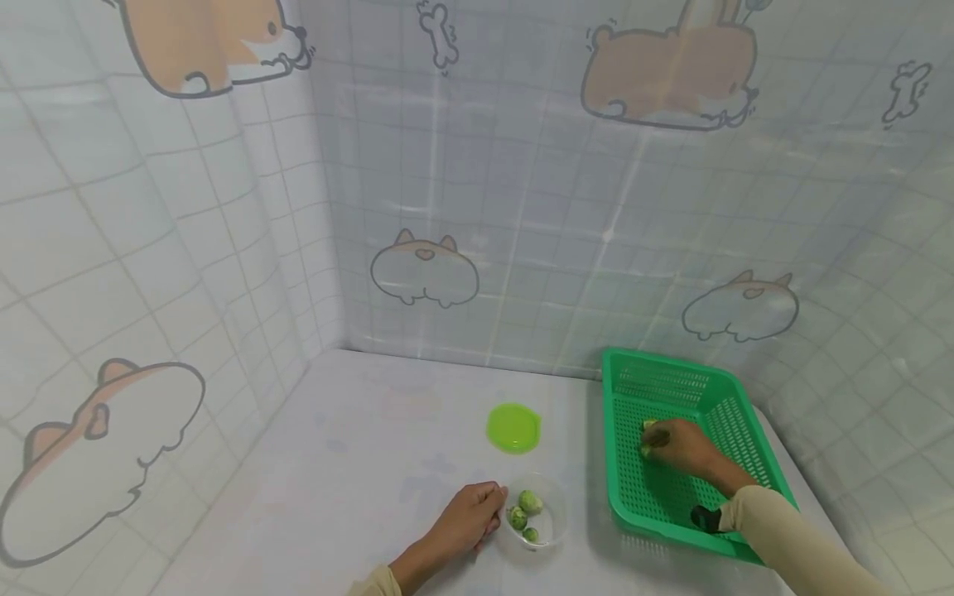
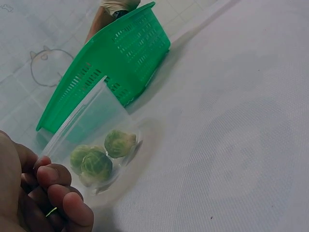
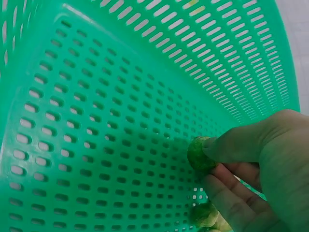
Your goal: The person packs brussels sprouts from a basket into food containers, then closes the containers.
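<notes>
My left hand [image 1: 465, 515] grips the rim of a clear round plastic tub [image 1: 545, 526] between thumb and fingers. Inside the tub lie three green Brussels sprouts [image 1: 530, 502]; the left wrist view shows them through its wall [image 2: 106, 101]. Over at the right, my right hand [image 1: 684, 447] reaches down into a green slotted basket [image 1: 611, 430]. Its thumb and fingertips pinch a Brussels sprout [image 3: 200, 155], seen best in the right wrist view. More sprouts [image 3: 205, 214] lie on the basket floor just below that hand, partly hidden by it.
A bright green round lid [image 1: 514, 428] lies flat on the white-covered table [image 1: 358, 463], behind the tub. The basket stands close to the back wall covering [image 1: 522, 273], which has a tile and corgi print. Similar sheeting [image 1: 246, 273] rises along the left side.
</notes>
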Action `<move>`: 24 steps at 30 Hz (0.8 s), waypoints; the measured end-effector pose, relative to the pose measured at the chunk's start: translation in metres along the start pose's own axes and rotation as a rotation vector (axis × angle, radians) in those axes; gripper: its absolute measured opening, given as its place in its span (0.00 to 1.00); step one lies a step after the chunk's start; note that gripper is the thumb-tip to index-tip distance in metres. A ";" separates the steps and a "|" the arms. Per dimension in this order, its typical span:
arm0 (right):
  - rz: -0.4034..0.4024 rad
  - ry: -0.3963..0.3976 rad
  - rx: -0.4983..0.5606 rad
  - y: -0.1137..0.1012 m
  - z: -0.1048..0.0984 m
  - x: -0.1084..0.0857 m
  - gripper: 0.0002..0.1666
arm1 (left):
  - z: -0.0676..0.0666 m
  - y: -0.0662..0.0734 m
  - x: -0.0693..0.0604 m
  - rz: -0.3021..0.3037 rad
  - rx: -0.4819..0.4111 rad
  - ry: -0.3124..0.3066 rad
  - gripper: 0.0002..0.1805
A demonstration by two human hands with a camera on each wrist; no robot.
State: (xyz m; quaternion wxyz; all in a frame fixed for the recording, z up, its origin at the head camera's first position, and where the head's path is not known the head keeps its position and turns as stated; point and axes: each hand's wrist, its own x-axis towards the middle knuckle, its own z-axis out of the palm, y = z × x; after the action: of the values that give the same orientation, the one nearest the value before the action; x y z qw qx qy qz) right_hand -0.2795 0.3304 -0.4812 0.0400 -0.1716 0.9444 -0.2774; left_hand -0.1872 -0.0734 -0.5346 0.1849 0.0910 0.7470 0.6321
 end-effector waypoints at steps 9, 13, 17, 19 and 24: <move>0.038 -0.003 0.095 -0.011 -0.006 -0.005 0.14 | 0.001 0.000 0.002 -0.004 0.003 0.000 0.23; 0.057 -0.017 0.146 -0.014 -0.009 -0.006 0.17 | 0.001 0.000 0.001 -0.002 0.007 0.001 0.24; 0.075 -0.024 0.175 -0.018 -0.012 -0.007 0.19 | 0.001 0.000 0.001 0.000 0.010 -0.002 0.24; 0.070 -0.023 0.193 -0.021 -0.014 -0.008 0.19 | 0.001 0.000 0.001 0.001 0.009 -0.003 0.24; 0.043 -0.022 0.244 -0.027 -0.020 -0.010 0.18 | 0.001 0.000 0.002 0.006 0.008 -0.006 0.23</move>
State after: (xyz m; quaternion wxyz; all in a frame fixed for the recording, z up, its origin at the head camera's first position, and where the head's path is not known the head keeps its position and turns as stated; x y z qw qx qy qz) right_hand -0.2654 0.3230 -0.4501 0.0769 -0.1483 0.9067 -0.3873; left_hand -0.1883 -0.0721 -0.5347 0.1847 0.0957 0.7486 0.6296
